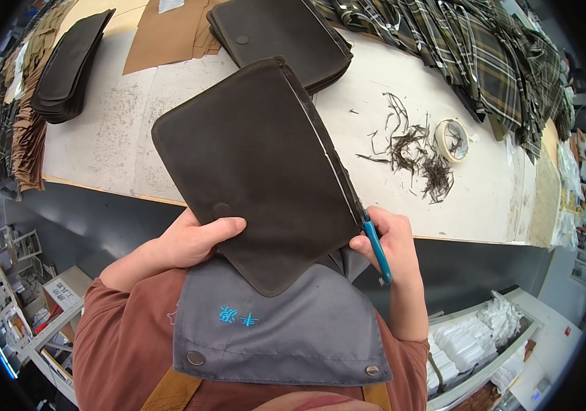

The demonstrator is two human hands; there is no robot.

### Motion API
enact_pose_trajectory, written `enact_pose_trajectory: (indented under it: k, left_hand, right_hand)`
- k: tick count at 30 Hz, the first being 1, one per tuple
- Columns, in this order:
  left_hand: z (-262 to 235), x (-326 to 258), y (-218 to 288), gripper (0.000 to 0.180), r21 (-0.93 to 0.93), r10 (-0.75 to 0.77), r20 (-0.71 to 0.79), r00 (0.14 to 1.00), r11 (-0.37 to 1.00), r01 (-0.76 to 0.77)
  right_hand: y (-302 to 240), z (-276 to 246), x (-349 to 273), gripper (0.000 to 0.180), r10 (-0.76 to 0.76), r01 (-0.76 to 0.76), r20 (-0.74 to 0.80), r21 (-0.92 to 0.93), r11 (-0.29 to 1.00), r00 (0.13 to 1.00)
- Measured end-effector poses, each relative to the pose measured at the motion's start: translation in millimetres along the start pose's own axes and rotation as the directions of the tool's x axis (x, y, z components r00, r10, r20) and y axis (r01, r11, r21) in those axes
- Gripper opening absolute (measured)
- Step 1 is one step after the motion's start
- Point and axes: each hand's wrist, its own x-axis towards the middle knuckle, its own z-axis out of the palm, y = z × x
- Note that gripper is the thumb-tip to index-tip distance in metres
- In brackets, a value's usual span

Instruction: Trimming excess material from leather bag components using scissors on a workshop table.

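A dark brown leather-like flap piece (255, 157) with rounded corners and a round snap mark is held up at a tilt in front of me. My left hand (200, 236) grips its lower left edge, thumb on top and the other fingers hidden beneath. In my right hand (394, 240) are small cutters with teal handles (376, 250), and their tip meets the flap's right edge. A pale line runs along that edge, with a thin dark strip beside it. Whether the blades are apart is too small to tell.
Similar dark pieces lie stacked at the back (286, 34) and far left (70, 72) of the white table (118, 151). Brown sheets (163, 34) sit between them. Dark trimmings (409, 147) and a tape roll (451, 141) lie right, below plaid fabric (492, 75).
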Motion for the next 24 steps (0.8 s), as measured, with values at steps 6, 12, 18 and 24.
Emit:
enact_pose_trajectory:
  k: [6,12,18,24]
  left_hand:
    - [-2.1,1.1,-2.3,0.034,0.003,0.008,0.017,1.000,1.000,-0.008]
    - [-0.4,0.9,-1.5,0.033,-0.014,0.011,0.009,1.000,1.000,-0.011]
    - [-0.7,0.4,-0.8,0.032,0.007,-0.020,0.014,1.000,1.000,0.020]
    - [1.0,1.9,0.5,0.032,0.077,-0.043,0.021,0.999,0.996,0.041]
  right_hand:
    - [3.0,4.5,-1.8,0.067,-0.002,0.003,-0.014,0.074,0.997,1.000]
    - [5.2,3.4,-3.5,0.067,0.015,-0.014,-0.013,0.082,0.997,1.000]
    - [2.5,-4.7,2.8,0.070,0.001,-0.001,0.017,0.004,1.000,1.000]
    - [-8.1,-4.6,12.6,0.069,0.024,-0.018,0.054,-0.103,0.995,0.998]
